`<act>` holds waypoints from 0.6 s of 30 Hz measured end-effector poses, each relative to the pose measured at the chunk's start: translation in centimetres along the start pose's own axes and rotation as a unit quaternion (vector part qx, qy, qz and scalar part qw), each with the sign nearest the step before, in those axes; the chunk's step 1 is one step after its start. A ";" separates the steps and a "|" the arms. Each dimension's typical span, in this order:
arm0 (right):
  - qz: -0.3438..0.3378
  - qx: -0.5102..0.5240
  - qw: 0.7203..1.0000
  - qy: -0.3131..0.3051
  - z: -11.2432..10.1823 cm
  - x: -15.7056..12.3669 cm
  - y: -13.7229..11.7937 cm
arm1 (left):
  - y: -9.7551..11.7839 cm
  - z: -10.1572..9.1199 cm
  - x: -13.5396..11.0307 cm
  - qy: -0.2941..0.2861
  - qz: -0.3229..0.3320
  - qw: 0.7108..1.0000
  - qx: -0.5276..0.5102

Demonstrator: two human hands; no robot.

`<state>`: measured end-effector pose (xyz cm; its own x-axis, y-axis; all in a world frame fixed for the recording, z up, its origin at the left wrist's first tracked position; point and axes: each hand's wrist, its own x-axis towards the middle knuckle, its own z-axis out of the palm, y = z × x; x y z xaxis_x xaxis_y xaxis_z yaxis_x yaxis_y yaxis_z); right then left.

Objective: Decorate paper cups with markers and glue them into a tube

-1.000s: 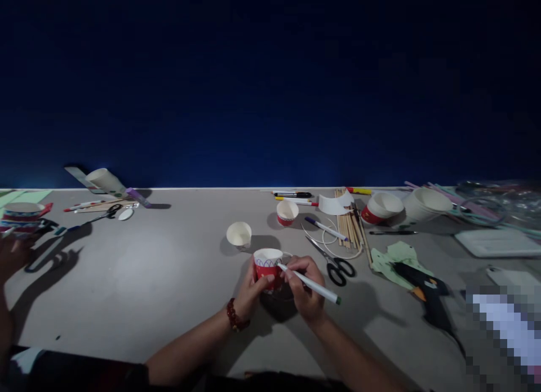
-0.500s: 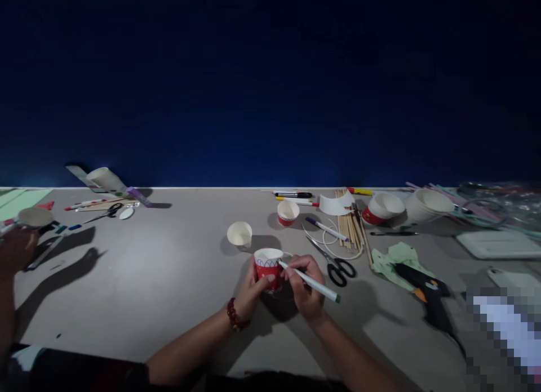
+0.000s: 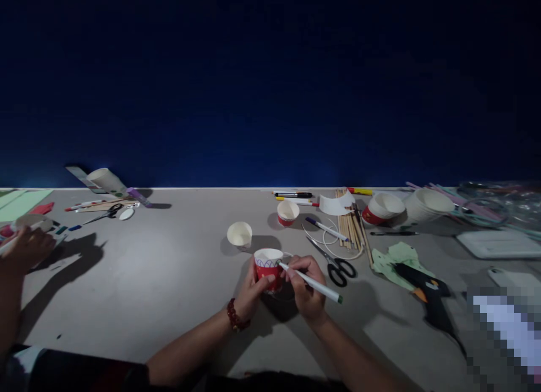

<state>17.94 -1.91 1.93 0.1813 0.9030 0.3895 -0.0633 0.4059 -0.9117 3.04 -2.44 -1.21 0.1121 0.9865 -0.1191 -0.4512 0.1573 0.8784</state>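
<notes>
One red paper cup (image 3: pixel 270 270), white-banded at the rim, is held upright near the middle of the table's near side (image 3: pixel 139 302). Purple looped lines run along the band. The left hand (image 3: pixel 248 296), beaded bracelet (image 3: pixel 236 316) at its wrist, is curled around the cup's left side, thumb across the front. The right hand (image 3: pixel 308 299) pinches a white marker (image 3: pixel 324 290) with a green end, its tip at the band's right side. Just beyond the cup, to the left, stands a pale cup (image 3: pixel 239 235); farther off is a small red-and-white cup (image 3: pixel 288 213). To the right lie black-handled scissors (image 3: pixel 340 270), wooden sticks (image 3: pixel 344 230) and, farther right, a black glue gun (image 3: pixel 425 288) partly over crumpled green paper (image 3: pixel 397 252). At far left, a co-worker's hand (image 3: pixel 29 248) is beside another cup (image 3: pixel 31 222); its grip cannot be told.
</notes>
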 end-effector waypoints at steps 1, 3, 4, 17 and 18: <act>0.004 0.004 1.000 0.003 0.0 0.0 0.0 | -0.1 -0.1 0.0 0.000 0.000 1.000 0.001; 0.006 0.006 1.000 0.002 0.0 0.0 0.1 | -0.3 -0.2 0.0 -0.004 0.006 1.000 0.008; 0.006 0.005 1.000 -0.001 0.0 0.0 0.1 | -0.3 -0.3 0.0 -0.005 0.009 1.000 0.012; -0.001 0.003 1.000 -0.014 -0.1 -0.1 0.3 | 0.1 0.0 0.0 -0.001 0.010 1.000 0.013; 0.004 0.008 1.000 -0.010 -0.1 -0.1 0.3 | 0.0 -0.1 0.0 0.000 0.010 1.000 0.012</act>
<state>17.99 -1.91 1.58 0.1606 0.9086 0.3857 -0.0796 0.4014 -0.9125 2.98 -2.45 -1.23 0.1035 0.9895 -0.1005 -0.4315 0.1358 0.8919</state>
